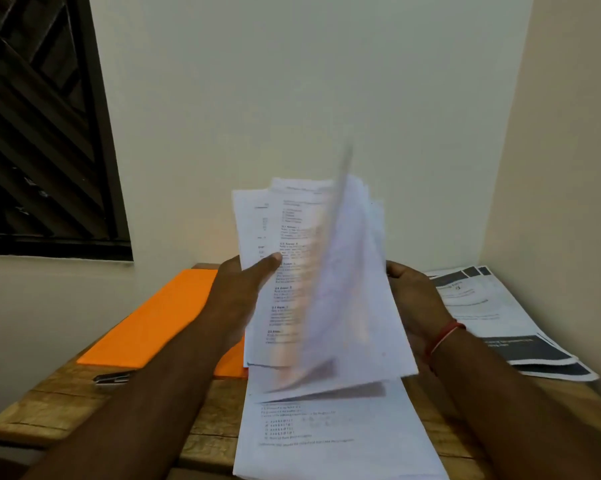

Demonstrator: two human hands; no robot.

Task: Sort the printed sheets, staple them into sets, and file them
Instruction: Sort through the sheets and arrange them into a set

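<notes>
White printed sheets (pixel 292 271) stand upright between both hands, long edge vertical, right above the flat pile (pixel 327 445). Left hand (pixel 236 296) pinches their left edge, thumb in front. Right hand (pixel 417 299) sits behind the blurred page, its grip hidden, so I can't tell.

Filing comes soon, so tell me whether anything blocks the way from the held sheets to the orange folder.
Nothing visible lies on the orange folder. The held sheets, pinched by the left hand with the right hand behind them, hang just right of it. Only the left forearm crosses its near corner.
</notes>
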